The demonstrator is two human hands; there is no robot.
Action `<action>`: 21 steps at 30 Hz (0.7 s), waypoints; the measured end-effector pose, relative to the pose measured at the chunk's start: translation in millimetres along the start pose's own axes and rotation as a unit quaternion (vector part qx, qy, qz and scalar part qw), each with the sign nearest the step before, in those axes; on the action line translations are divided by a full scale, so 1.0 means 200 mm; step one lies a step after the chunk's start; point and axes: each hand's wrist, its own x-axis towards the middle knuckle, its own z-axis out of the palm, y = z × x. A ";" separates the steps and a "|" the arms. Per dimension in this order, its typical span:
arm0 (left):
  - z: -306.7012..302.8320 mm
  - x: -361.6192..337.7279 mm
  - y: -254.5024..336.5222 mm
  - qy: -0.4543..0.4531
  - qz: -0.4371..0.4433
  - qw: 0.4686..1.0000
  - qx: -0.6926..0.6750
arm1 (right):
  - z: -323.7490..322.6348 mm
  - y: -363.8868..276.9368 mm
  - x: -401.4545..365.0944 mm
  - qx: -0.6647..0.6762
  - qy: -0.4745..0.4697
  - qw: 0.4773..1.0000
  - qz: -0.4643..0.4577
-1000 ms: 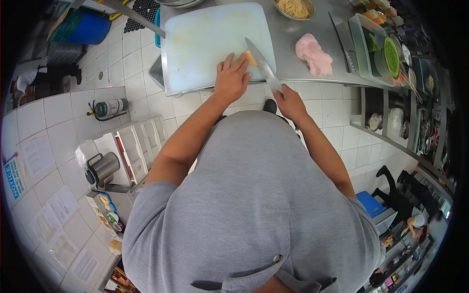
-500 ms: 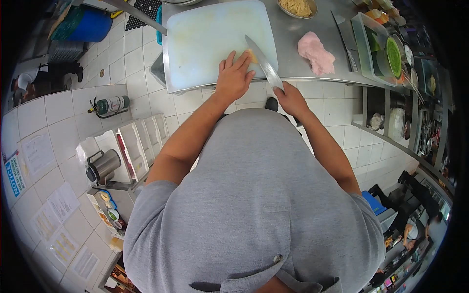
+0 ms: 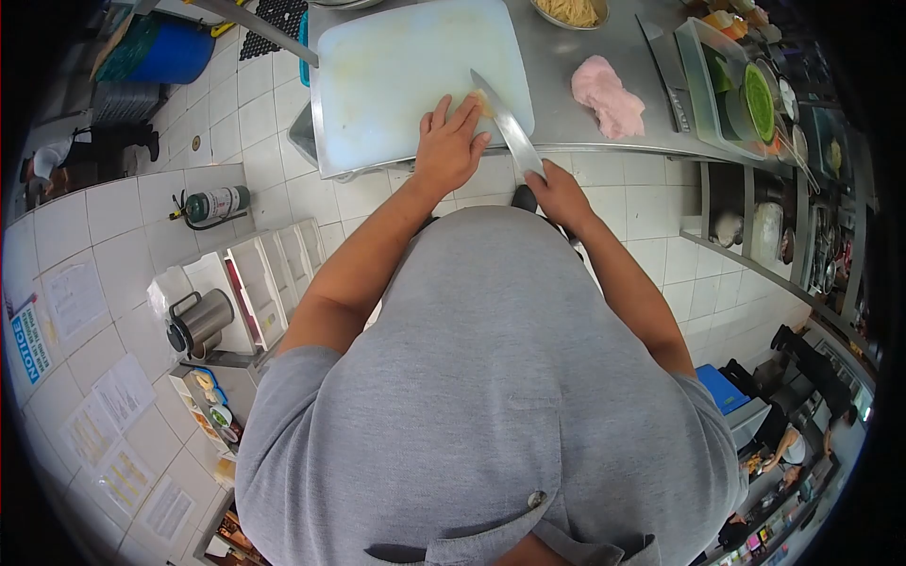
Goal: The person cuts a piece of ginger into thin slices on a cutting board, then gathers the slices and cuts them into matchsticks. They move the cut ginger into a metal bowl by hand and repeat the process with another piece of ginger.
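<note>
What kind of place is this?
Probably a restaurant kitchen. There is a long steel counter, a big white board with a knife cutting on it, and a bowl of noodles.

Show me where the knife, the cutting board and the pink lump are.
knife (image 3: 508, 124), head view, middle of the blade.
cutting board (image 3: 377, 66), head view, bare white top.
pink lump (image 3: 609, 94), head view, its middle.

Food piece (image 3: 484, 101) on cutting board (image 3: 387, 66), knife (image 3: 508, 127) at its R, cloth (image 3: 609, 94) R of board, bowl (image 3: 569, 11) behind cloth
</note>
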 end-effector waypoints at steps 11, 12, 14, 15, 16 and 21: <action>0.00 0.00 0.01 -0.009 -0.006 1.000 -0.006 | 0.01 -0.03 0.13 0.018 0.007 0.999 -0.029; 0.00 -0.01 0.01 -0.012 -0.008 1.000 -0.007 | 0.00 -0.03 0.11 0.011 -0.012 1.000 -0.008; 0.00 -0.01 0.01 -0.010 -0.009 1.000 -0.010 | 0.01 0.04 0.07 0.007 -0.015 1.000 -0.016; 0.00 -0.01 0.01 -0.009 -0.007 1.000 -0.012 | 0.01 0.04 0.05 0.005 -0.016 1.000 -0.021; 0.00 -0.02 0.01 -0.009 -0.008 1.000 -0.012 | 0.01 0.04 0.07 0.005 -0.017 1.000 -0.022; 0.00 -0.02 0.02 -0.010 -0.006 1.000 -0.014 | 0.00 -0.07 0.16 0.014 0.002 0.999 -0.037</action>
